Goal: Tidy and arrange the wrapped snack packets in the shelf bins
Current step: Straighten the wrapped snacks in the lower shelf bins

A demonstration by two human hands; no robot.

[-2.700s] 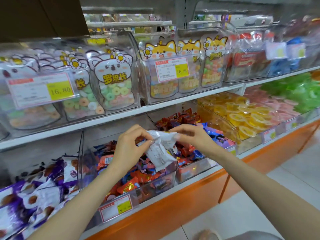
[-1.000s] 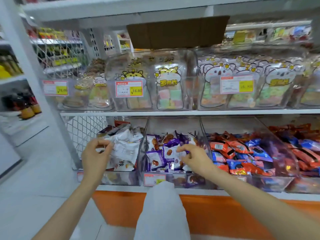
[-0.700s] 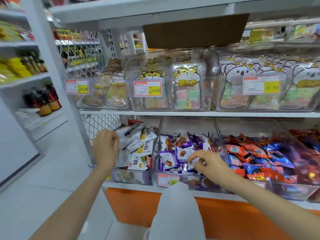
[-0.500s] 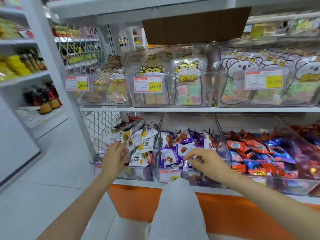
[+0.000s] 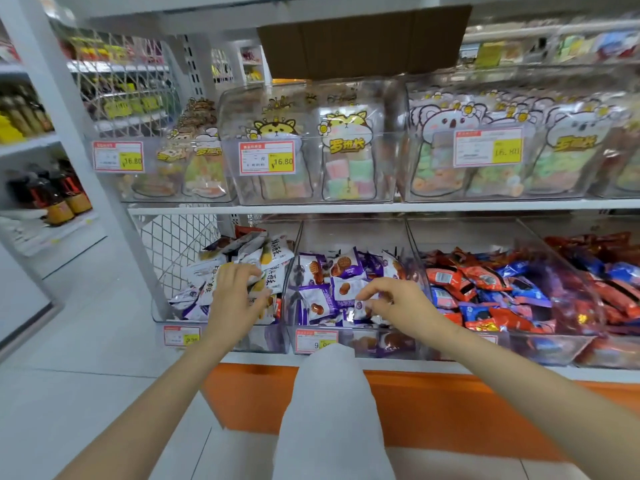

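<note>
Three clear bins stand side by side on the lower shelf. The leftmost bin (image 5: 162,315) holds white packets with yellow print (image 5: 273,256). My left hand (image 5: 237,296) is inside it, fingers curled round several of those white packets. The middle bin (image 5: 349,344) holds purple packets (image 5: 313,297). My right hand (image 5: 398,303) reaches into it and pinches a small purple packet (image 5: 360,308) between thumb and fingers. The bin to the right (image 5: 554,348) is heaped with red and blue packets.
The upper shelf (image 5: 346,206) carries clear bins of animal-printed candy bags with price tags. A brown cardboard sheet (image 5: 363,39) hangs above. My pale-clad knee (image 5: 332,403) is raised before the orange shelf base (image 5: 450,407). A side shelf with bottles (image 5: 52,199) stands left.
Over the last second my left hand has sunk lower into the white-packet bin. My right hand has stayed in the purple bin and closed its fingertips on a small packet.
</note>
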